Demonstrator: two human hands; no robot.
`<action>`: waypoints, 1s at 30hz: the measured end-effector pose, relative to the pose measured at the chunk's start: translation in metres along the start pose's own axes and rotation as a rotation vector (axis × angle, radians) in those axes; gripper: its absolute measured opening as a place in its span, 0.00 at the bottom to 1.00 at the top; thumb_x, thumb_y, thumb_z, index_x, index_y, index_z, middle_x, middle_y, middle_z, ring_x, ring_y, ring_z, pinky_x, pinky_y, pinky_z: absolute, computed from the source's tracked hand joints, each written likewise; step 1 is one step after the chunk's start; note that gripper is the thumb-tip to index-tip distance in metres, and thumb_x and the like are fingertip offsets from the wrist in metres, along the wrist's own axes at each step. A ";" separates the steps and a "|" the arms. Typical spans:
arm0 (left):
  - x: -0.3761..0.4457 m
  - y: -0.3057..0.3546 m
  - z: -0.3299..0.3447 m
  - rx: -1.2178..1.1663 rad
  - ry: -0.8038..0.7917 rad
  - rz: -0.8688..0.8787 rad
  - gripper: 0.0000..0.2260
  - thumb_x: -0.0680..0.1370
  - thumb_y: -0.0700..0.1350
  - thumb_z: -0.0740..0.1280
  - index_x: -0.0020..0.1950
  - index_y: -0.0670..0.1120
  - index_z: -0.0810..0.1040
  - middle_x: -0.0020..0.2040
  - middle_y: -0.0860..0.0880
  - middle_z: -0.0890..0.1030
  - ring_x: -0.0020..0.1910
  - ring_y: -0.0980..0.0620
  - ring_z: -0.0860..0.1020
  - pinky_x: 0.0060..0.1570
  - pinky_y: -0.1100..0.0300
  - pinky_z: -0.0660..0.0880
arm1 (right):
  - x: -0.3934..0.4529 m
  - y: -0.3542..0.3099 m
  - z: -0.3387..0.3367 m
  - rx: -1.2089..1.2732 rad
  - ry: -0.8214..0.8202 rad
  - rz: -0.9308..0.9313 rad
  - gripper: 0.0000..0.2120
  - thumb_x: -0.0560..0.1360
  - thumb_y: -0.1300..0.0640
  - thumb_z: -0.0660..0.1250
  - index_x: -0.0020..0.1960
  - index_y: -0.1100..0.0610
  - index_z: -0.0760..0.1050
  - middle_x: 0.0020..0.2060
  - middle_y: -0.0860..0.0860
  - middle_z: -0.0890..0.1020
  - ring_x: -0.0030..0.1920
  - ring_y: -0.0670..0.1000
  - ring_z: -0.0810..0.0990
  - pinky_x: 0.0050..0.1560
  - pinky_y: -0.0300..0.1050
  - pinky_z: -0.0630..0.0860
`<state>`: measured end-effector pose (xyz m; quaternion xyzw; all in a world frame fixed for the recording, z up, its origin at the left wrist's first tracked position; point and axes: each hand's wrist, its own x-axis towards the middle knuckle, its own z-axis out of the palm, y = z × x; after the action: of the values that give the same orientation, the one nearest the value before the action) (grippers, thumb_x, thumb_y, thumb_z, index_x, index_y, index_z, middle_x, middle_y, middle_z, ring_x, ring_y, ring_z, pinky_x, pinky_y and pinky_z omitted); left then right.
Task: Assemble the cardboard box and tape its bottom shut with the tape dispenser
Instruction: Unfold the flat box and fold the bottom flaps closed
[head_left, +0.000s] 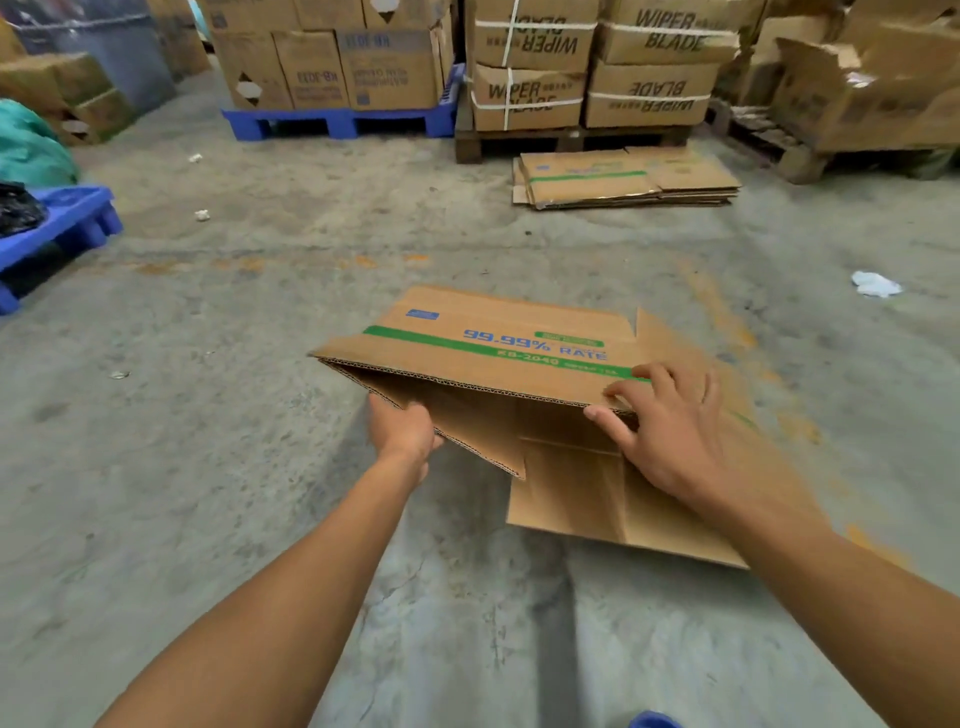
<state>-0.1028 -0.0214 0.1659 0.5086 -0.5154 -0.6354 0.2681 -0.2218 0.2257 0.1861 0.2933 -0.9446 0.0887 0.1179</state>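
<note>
A brown cardboard box (498, 348) with a green stripe and blue print is held above the concrete floor, half unfolded, its open end facing me. My left hand (402, 428) grips a lower flap from underneath at the left. My right hand (670, 431) holds the near edge of the top panel at the right, with fingers over the edge. No tape dispenser is in view.
A stack of flattened boxes (623, 176) lies on the floor ahead. Pallets with stacked cartons (587, 67) line the back; a blue pallet (57, 228) sits at left. A white scrap (875, 285) lies at right. A blue object (654, 719) shows at the bottom edge.
</note>
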 end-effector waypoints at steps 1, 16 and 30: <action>-0.007 0.013 0.003 0.005 -0.001 -0.016 0.18 0.78 0.33 0.55 0.66 0.46 0.68 0.63 0.47 0.75 0.47 0.41 0.81 0.38 0.53 0.81 | -0.003 -0.003 -0.008 0.038 -0.065 0.088 0.26 0.73 0.28 0.51 0.57 0.42 0.77 0.64 0.51 0.73 0.71 0.56 0.62 0.70 0.71 0.44; -0.075 0.166 -0.073 0.208 0.134 -0.243 0.23 0.72 0.32 0.55 0.64 0.48 0.72 0.61 0.44 0.79 0.48 0.40 0.83 0.30 0.43 0.81 | -0.013 0.052 -0.142 0.042 -0.731 0.345 0.24 0.80 0.53 0.56 0.76 0.48 0.58 0.61 0.57 0.78 0.62 0.59 0.75 0.66 0.57 0.66; -0.092 0.193 -0.044 1.045 -0.111 0.052 0.24 0.82 0.44 0.55 0.78 0.50 0.55 0.62 0.38 0.76 0.56 0.33 0.76 0.54 0.42 0.76 | 0.055 0.016 -0.158 0.283 -0.371 0.460 0.18 0.82 0.46 0.52 0.55 0.60 0.72 0.51 0.63 0.78 0.50 0.66 0.77 0.44 0.53 0.69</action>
<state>-0.0666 -0.0213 0.3807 0.5272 -0.7895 -0.3125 -0.0334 -0.2480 0.2464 0.3506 0.0967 -0.9697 0.1885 -0.1216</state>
